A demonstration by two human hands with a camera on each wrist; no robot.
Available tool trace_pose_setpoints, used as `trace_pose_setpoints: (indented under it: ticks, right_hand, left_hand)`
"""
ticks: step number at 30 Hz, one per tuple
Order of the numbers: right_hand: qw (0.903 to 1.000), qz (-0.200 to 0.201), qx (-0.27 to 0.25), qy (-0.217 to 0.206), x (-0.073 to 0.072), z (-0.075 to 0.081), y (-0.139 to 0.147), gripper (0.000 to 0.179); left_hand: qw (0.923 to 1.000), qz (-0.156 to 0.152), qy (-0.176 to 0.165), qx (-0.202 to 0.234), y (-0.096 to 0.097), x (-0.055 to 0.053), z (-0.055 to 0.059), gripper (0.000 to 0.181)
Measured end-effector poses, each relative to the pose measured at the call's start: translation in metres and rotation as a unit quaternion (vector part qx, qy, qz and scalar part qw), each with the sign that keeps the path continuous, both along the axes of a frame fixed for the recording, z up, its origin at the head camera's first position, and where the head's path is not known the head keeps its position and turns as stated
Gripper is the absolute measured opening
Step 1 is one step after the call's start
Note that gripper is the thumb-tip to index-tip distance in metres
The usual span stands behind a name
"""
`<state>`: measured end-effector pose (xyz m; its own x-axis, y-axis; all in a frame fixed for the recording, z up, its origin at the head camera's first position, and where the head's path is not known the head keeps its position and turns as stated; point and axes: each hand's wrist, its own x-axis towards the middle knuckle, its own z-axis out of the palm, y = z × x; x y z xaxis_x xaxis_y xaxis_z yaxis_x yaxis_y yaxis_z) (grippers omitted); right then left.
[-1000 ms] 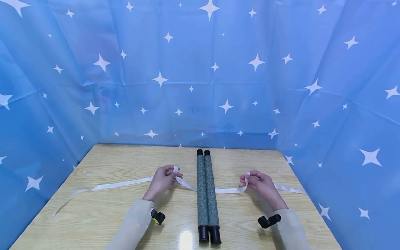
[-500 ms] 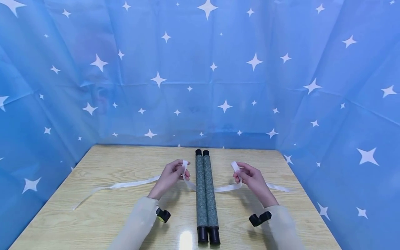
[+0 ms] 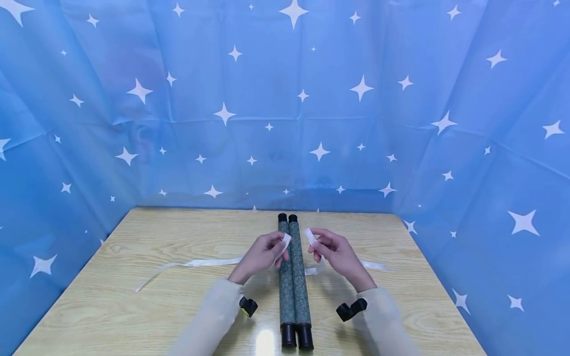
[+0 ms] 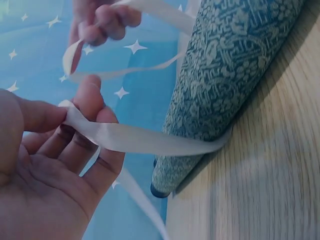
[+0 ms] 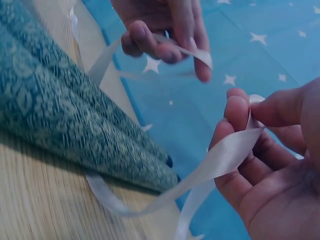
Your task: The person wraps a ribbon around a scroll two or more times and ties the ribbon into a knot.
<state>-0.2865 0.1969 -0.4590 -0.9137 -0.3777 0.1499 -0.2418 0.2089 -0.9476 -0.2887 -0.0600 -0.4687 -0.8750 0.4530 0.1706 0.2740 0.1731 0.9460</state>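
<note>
A two-roll scroll point(image 3: 302, 296), covered in green patterned cloth with black end knobs, lies lengthwise on the table. A white satin ribbon point(image 3: 213, 262) passes beneath it and comes up on both sides. My left hand point(image 3: 263, 254) pinches the ribbon between thumb and fingers, above the left roll. My right hand point(image 3: 337, 253) pinches the other side of the ribbon, just right of the scroll. In the left wrist view the ribbon point(image 4: 150, 141) runs from the fingers to under the roll. The right wrist view shows the ribbon point(image 5: 225, 157) looping down from my right fingers.
The wooden table point(image 3: 178, 316) carries the scroll, and a loose ribbon tail trails over its left half. A shorter tail shows behind the right hand. Blue star-printed curtain point(image 3: 267, 99) surrounds the table at the back and sides.
Both hands have moved inward, the left to over the left roll and the right close to the scroll, each bringing its ribbon portion. The left tail has slid rightward over the table.
</note>
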Motion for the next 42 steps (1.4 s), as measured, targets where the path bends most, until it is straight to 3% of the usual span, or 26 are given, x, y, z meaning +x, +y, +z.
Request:
trace_pose_setpoints:
  ticks: [6,12,17,24,29,33,42]
  right_hand:
    - [0.999,0.042,0.014,-0.003,0.002,0.001,-0.013,0.044]
    - [0.9959,0.086,0.03,0.002,0.003,0.001,-0.017,0.048]
    - [0.995,0.082,0.056,-0.002,0.003,-0.002,-0.019,0.047]
    - [0.9926,0.089,0.082,-0.011,0.003,-0.004,-0.021,0.034]
    - [0.9894,0.089,0.114,0.01,0.001,-0.002,-0.018,0.018]
    - [0.9883,0.068,0.134,0.023,0.001,0.003,-0.013,0.019]
    - [0.9947,0.042,0.092,0.015,-0.003,0.009,-0.004,0.022]
  left_hand:
    - [0.9991,-0.041,-0.015,-0.001,0.009,0.002,-0.001,0.026]
    - [0.9981,-0.057,-0.024,-0.001,0.011,0.005,-0.002,0.023]
    - [0.9984,-0.046,-0.032,0.004,0.012,0.007,-0.004,0.024]
    - [0.9998,-0.014,0.002,-0.012,0.016,0.008,-0.005,0.024]
    - [0.9998,0.001,0.014,-0.015,0.016,0.008,-0.006,0.03]
    - [0.9997,0.011,0.019,-0.01,0.015,0.007,-0.003,0.034]
    - [0.9996,0.016,0.023,0.002,0.011,0.004,0.001,0.033]
